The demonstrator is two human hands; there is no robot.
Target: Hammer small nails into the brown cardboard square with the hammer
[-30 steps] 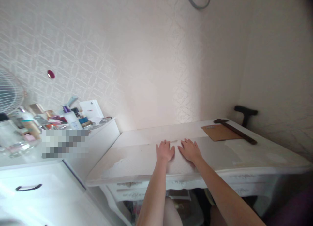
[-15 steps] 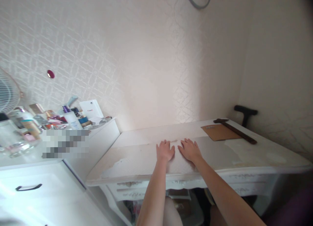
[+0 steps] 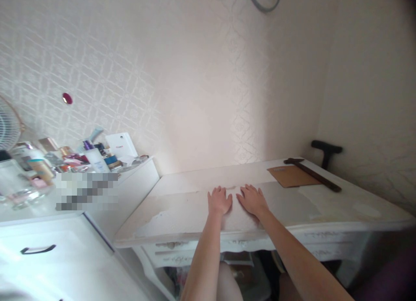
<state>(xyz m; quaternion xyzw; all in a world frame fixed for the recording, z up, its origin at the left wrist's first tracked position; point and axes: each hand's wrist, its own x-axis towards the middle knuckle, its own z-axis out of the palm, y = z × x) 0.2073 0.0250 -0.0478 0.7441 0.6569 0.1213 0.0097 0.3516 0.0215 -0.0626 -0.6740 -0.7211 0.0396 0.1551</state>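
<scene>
My left hand lies palm down on the white table, fingers spread a little. Beside it, a small gap away, my right hand rests flat on the same top, its fingers also apart. Neither holds anything. To the right of my right hand lies a brown rectangular sheet or pad, with small grey marks or bits near its far left edge. A dark hammer lies across its right side, head toward the wall and handle toward me.
On the left, a white cabinet carries several bottles and jars, a white box and a blurred-out patch. A fan stands at the far left. Behind the table's right end rises a black T-shaped handle. Papered walls border the table.
</scene>
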